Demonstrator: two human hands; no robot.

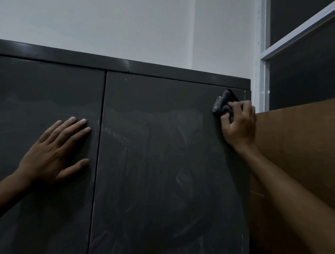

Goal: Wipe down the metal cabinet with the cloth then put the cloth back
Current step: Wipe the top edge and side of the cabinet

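Observation:
A dark grey metal cabinet [160, 165] with two doors fills most of the view. Faint wipe streaks show on both doors. My right hand [238, 122] grips a bunched dark grey cloth [222, 102] and holds it against the right door near its top right corner. My left hand [58, 150] lies flat on the left door, fingers straight and spread, close to the seam between the doors.
A brown board or panel [301, 153] stands right beside the cabinet on the right. Above it is a white-framed window or partition [265, 54] with dark panes. A white wall [119, 21] rises behind the cabinet top.

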